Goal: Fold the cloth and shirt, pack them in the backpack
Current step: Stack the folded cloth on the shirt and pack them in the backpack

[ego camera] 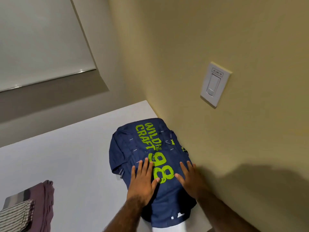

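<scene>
White table (75, 156) by yellow wall (200, 39): navy backpack (138, 148) lies beside wall, prob. soft, light; left hand (142, 180) & right hand (189, 178) flat on it, fingers spread; folded shirt (48, 203) & striped cloth (15, 215) near-left, likely limp, so lift from beneath.

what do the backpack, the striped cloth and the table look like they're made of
Backpack: likely woven synthetic such as nylon or polyester, matte navy that wrinkles softly, with green print. Striped cloth: soft woven fabric, perhaps cotton, folded in limp layers. Table: smooth matte white top, probably laminate or painted board; cannot tell which.
</scene>
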`<state>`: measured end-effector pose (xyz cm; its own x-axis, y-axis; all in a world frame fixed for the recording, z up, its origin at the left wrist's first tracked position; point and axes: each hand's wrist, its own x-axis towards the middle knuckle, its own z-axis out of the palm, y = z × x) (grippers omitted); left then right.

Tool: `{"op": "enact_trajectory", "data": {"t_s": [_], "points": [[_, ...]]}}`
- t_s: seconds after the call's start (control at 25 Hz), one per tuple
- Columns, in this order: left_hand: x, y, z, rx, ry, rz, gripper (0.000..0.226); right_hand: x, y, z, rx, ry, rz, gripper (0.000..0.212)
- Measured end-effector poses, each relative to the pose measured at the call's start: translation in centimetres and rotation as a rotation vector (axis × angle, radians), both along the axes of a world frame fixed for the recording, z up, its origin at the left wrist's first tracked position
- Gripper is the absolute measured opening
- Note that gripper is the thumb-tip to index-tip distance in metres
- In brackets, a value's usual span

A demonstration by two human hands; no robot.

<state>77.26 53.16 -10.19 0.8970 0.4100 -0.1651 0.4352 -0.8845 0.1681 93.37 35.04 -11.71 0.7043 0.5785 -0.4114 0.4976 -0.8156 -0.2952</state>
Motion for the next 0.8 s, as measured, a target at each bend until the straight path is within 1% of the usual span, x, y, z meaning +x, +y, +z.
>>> {"op": "enact_trajectory", "data": {"t_s": [0.04,0.12,0.2,0.32,0.48,0.6,0.68,0.72,0.8], "points": [[1.0,0.0,-0.6,0.001,-0.006,-0.009,0.077,0.5,0.1,-0.9,0.030,0.016,-0.035,0.127],[3.1,0.2,-1.5,0.018,-0.018,-0.035,0.082,0.6,0.3,-1.9,0.075,0.020,-0.096,0.134],[5.1,0.5,-2.4,0.042,-0.019,-0.061,0.082,0.3,0.7,-2.8,0.121,0.080,-0.139,0.135],[6.2,1.4,-4.2,0.041,0.059,-0.014,0.081,-0.5,1.8,-3.6,0.134,0.150,-0.159,0.136],[4.7,4.0,-6.8,0.070,0.098,0.070,0.085,-1.7,3.4,-4.2,0.126,0.115,-0.125,0.138],[3.0,5.7,-7.7,0.077,0.089,0.083,0.083,-2.8,4.6,-4.8,0.164,0.172,-0.086,0.135],[2.4,6.2,-7.6,0.076,0.059,0.086,0.082,-2.7,5.3,-4.6,0.181,0.150,-0.084,0.125],[2.7,6.0,-7.2,0.066,0.031,0.093,0.081,-2.3,5.4,-4.3,0.201,0.085,-0.096,0.111],[4.6,5.2,-6.2,0.034,-0.027,0.095,0.079,-0.4,5.5,-3.6,0.231,-0.068,-0.128,0.065]]}}
